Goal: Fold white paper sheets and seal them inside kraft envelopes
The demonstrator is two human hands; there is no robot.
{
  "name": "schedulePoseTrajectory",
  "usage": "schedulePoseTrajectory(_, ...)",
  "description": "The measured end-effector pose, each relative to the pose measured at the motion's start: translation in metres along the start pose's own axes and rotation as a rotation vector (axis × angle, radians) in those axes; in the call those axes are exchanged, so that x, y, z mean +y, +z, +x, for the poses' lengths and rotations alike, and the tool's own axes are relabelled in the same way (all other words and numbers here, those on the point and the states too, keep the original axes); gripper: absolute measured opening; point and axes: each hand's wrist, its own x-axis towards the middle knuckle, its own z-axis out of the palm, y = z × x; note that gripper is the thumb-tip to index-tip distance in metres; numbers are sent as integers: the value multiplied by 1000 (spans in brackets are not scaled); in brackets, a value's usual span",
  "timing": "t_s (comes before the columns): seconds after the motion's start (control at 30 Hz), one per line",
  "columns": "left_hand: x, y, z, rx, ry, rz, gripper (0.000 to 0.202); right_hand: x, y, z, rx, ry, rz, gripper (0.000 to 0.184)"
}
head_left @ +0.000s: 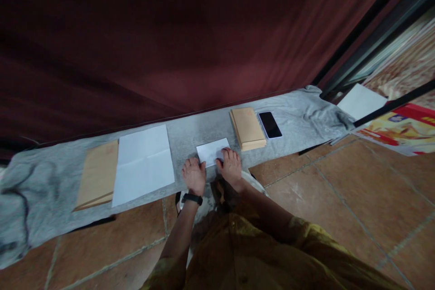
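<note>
A small folded sheet of white paper [211,150] lies flat on the grey cloth at the middle of the bench. My left hand [194,176], with a dark band on the wrist, rests at its lower left corner, thumb by the paper's edge and fingers stretched forward. On the right part of the paper lies my right hand [230,165], its fingers spread out flat. To the left is a larger sheet of white paper [144,165] with a crease across it. A stack of brown envelopes [248,128] stands just right of my right hand.
Further left, more brown envelopes [98,172] lie partly under the large white paper. A phone [270,125] sits right of the envelope stack. Grey cloth [299,113] covers the narrow bench. Behind hangs a dark red curtain [190,54]; a printed box [404,127] is at the right.
</note>
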Motion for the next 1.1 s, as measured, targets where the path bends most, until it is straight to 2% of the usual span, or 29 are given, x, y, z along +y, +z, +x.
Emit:
schedulePoseTrajectory(0.07, 1, 0, -3, 40, 70, -19, 35, 0, 1, 0, -1, 2, 17, 43)
schedulePoseTrajectory(0.13, 3, 5, -8, 47, 218, -51, 37, 1, 2, -1, 5, 7, 29, 41)
schedulePoseTrajectory(0.2, 6, 13, -17, 5, 390, -91, 41, 1, 4, -1, 3, 7, 35, 41)
schedulePoseTrajectory(0.27, 7, 23, -26, -44, 486, -116, 44, 3, 6, -2, 11, -2, 48, 41)
schedulePoseTrajectory(0.37, 5, 34, -37, -78, 498, -108, 50, 4, 6, -3, 35, -36, 71, 41)
schedulePoseTrajectory(0.47, -1, 37, -43, -93, 509, -80, 55, 5, 5, -4, 7, -41, 59, 38)
schedulePoseTrajectory(0.63, -13, 36, -49, -46, 490, -51, 58, 7, 3, -5, 6, -34, 52, 36)
schedulePoseTrajectory(0.9, -24, 33, -54, -21, 452, -20, 59, 15, -4, -6, -46, -50, 40, 45)
schedulePoseTrajectory(1.1, -29, 32, -56, -18, 433, -33, 60, 28, -5, -4, -6, 0, 78, 45)
